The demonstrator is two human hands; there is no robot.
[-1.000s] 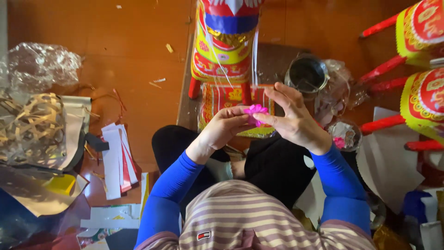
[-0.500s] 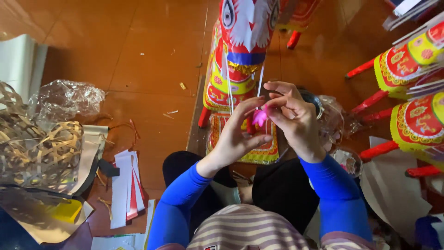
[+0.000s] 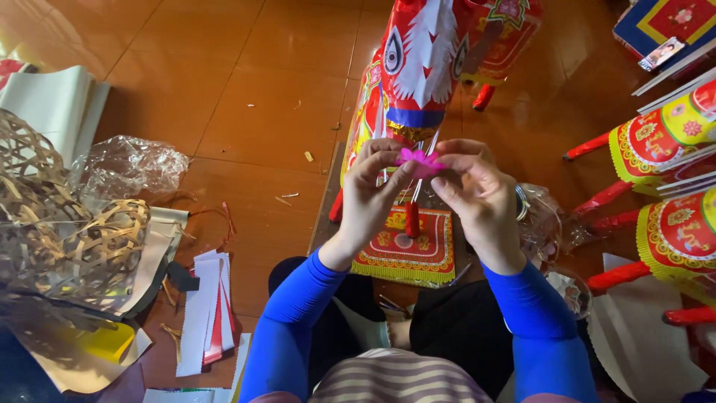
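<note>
Pink paper flower (image 3: 419, 158): pinched between left hand (image 3: 375, 195) and right hand (image 3: 477, 195), before red-white paper horse (image 3: 420, 67); floor (image 3: 246, 82) beneath.

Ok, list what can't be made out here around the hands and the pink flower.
- Pink paper flower: largely covered by the fingers of the left hand and right hand.
- Paper horse figure: top cut off by the frame edge.
- Red-legged figures: cut off at the right edge.
</note>
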